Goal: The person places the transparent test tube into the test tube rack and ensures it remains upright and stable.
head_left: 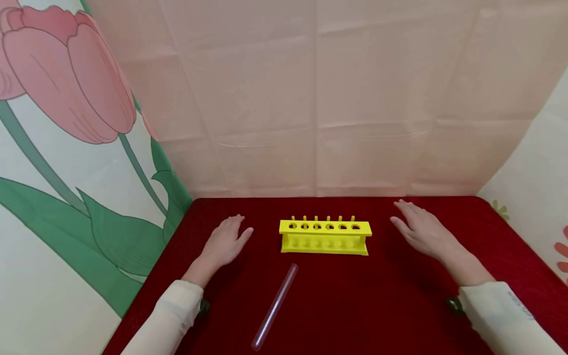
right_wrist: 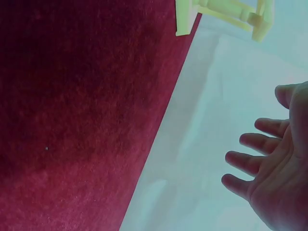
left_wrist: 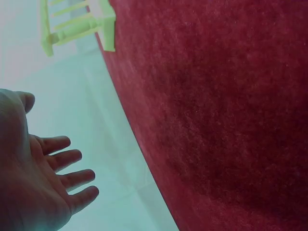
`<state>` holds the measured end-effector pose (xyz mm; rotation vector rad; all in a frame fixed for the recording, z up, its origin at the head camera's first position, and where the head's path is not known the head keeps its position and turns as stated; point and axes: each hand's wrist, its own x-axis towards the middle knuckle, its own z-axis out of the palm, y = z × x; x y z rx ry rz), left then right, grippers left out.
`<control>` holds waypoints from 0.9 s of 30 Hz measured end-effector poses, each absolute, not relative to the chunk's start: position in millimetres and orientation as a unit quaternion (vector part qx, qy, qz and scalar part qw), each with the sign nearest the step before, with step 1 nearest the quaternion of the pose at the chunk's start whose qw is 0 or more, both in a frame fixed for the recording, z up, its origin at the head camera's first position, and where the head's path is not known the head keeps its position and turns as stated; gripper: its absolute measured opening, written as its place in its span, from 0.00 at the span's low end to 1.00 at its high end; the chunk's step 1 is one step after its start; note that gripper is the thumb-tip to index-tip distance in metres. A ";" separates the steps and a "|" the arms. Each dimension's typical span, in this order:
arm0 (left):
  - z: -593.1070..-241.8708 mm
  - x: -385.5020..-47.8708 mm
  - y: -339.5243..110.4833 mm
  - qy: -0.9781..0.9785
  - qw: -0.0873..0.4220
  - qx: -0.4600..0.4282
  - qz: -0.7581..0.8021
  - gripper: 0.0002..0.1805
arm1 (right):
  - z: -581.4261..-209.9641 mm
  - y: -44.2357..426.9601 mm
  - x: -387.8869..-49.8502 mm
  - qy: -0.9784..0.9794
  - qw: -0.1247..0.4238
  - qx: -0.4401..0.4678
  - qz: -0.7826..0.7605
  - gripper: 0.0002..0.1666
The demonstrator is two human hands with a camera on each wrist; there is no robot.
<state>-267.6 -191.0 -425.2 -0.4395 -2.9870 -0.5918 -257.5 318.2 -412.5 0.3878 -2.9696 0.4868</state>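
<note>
On the counter (head_left: 355, 305), head view: a clear tube (head_left: 275, 306) lies closer to the left grip (head_left: 224, 241) than the right grip (head_left: 423, 230), rightward of the former and nearer the camera, long axis slanting away toward the yellow rack (head_left: 325, 237). Left wrist view: released, holding nothing. Right wrist view: likewise released, rack apart.

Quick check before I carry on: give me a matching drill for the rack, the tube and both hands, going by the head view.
1. rack
2. tube
3. left hand
4. right hand

A. right of the rack, holding nothing
B. clear, lying slantwise
C. left of the rack, holding nothing
D. yellow, with six holes along its top

Pairs: 1-D, 2-B, 3-C, 4-A
</note>
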 end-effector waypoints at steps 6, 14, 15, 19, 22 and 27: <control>-425.5 -262.2 -187.9 -0.970 0.025 -0.141 -0.196 0.38 | -413.9 311.7 -256.4 -0.978 0.050 0.126 0.157 0.38; -430.0 -256.5 -184.7 -0.970 0.011 -0.139 -0.200 0.38 | -412.0 304.4 -254.2 -0.978 0.050 0.127 0.157 0.38; -431.0 -256.3 -184.7 -0.970 0.010 -0.139 -0.200 0.38 | -412.0 303.2 -254.2 -0.978 0.053 0.129 0.157 0.38; -433.4 -254.9 -183.7 -0.970 0.006 -0.136 -0.199 0.38 | -412.2 299.4 -254.1 -0.977 0.058 0.135 0.157 0.37; -435.6 -253.8 -182.9 -0.971 0.003 -0.132 -0.197 0.38 | -412.7 297.3 -254.3 -0.976 0.056 0.137 0.157 0.38; -437.6 -251.1 -181.4 -0.971 -0.006 -0.128 -0.204 0.39 | -412.8 292.7 -252.9 -0.975 0.062 0.144 0.154 0.37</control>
